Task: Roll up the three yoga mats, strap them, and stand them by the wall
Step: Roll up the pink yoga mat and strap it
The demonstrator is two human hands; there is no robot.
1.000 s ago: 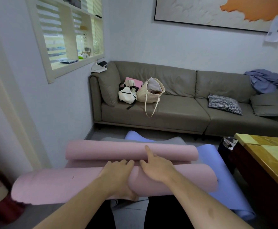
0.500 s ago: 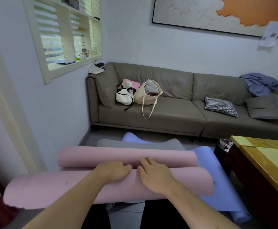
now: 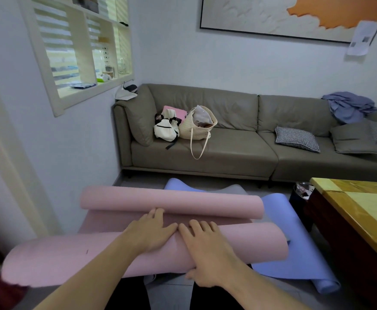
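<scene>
**Both hands flat on the pink mat's near roll**

Low in the centre of the frame, the left hand (image 3: pixel 153 234) and the right hand (image 3: pixel 205 249) lie side by side on the near rolled end of a soft pink foam yoga mat (image 3: pixel 71 258). The fingers of both hands are spread open and pressed onto the roll's top, the right thumb hooked under its near edge; neither hand closes around anything. The mat's far end curls into a second, thinner roll just above the hands, with a short flat stretch between the two rolls. A lavender-blue yoga mat (image 3: pixel 295 249) lies unrolled on the floor to the right, partly under the pink one. A grey yoga mat (image 3: pixel 234 189) peeks out behind the far roll. Across the upper middle stands a grey leather sofa (image 3: pixel 239 153). At the right edge sits a yellow-topped wooden table (image 3: pixel 362 209).
</scene>
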